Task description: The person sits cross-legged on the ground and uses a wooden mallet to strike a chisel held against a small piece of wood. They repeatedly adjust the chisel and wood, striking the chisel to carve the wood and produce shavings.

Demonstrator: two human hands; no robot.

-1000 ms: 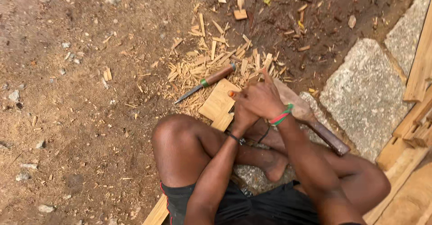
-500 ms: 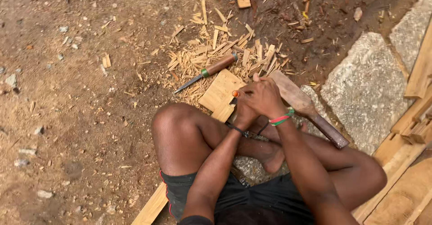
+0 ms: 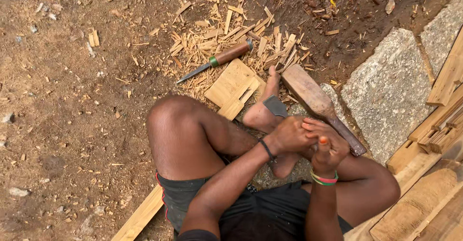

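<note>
Seems a pause in the carving. Clasping left hand (image 3: 288, 135) against right hand (image 3: 329, 150) at lower centre-right, grip pressed together around a small orange-tipped thing (image 3: 322, 140); hard to tell what. Leaving mallet (image 3: 308, 92) just beside, chisel (image 3: 219, 59) on chips (image 3: 202, 41) at upper centre, wooden block (image 3: 233, 87) below it. Probably calls for freeing a hand and reaching up-frame.

Grey stone slab (image 3: 390, 91), scattered wood chips (image 3: 226, 33)
</note>
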